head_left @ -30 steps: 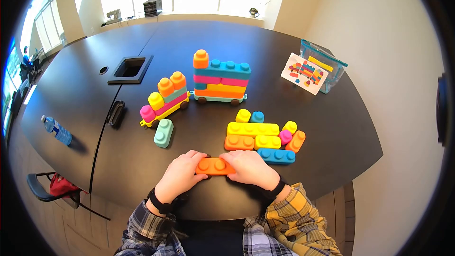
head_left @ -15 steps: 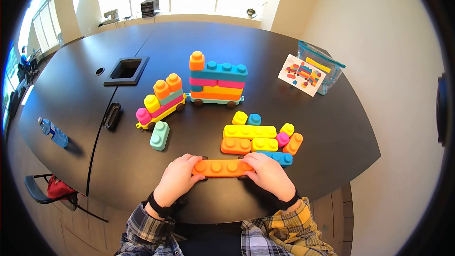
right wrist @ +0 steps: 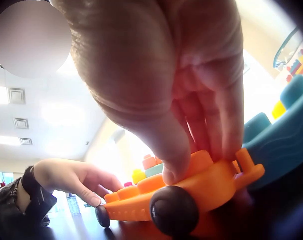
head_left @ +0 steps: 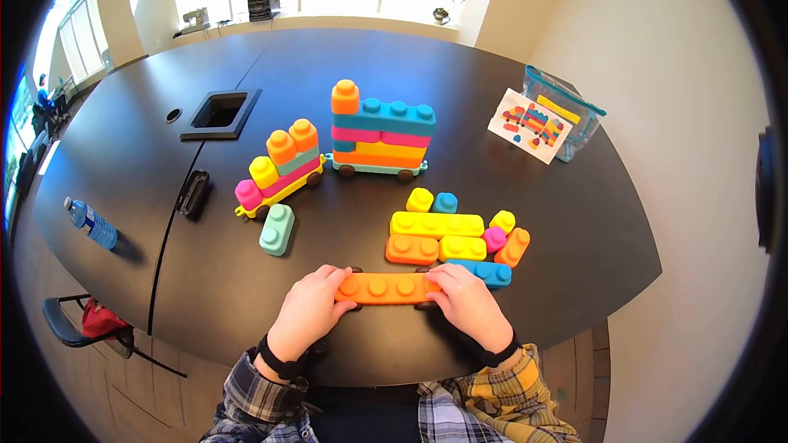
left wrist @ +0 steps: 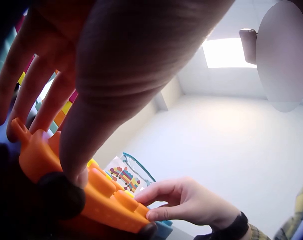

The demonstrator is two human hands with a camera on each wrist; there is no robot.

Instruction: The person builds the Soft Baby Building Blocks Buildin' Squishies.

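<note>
An orange wheeled base with studs (head_left: 386,288) lies across the table's near edge, its dark wheels seen in both wrist views. The left hand (head_left: 309,310) grips its left end, thumb on the near side and fingers beyond. At the other end the right hand (head_left: 469,303) pinches the base between thumb and fingers. Just beyond the right hand is a blue block (head_left: 491,274), partly covered by it. Orange (head_left: 412,249) and yellow blocks (head_left: 437,224) lie behind that, with small yellow, blue and pink ones around.
Two block-built wagons, one yellow-based (head_left: 287,186) and one teal-based (head_left: 379,166), stand farther back, near a mint block (head_left: 277,230). A picture card (head_left: 529,125) leans on a clear pouch (head_left: 584,127) at right. A bottle (head_left: 92,223) and black case (head_left: 194,194) are left.
From one second ago, the right hand has moved right, from partway along the orange base to its right end, uncovering more studs. The left hand keeps its grip on the left end.
</note>
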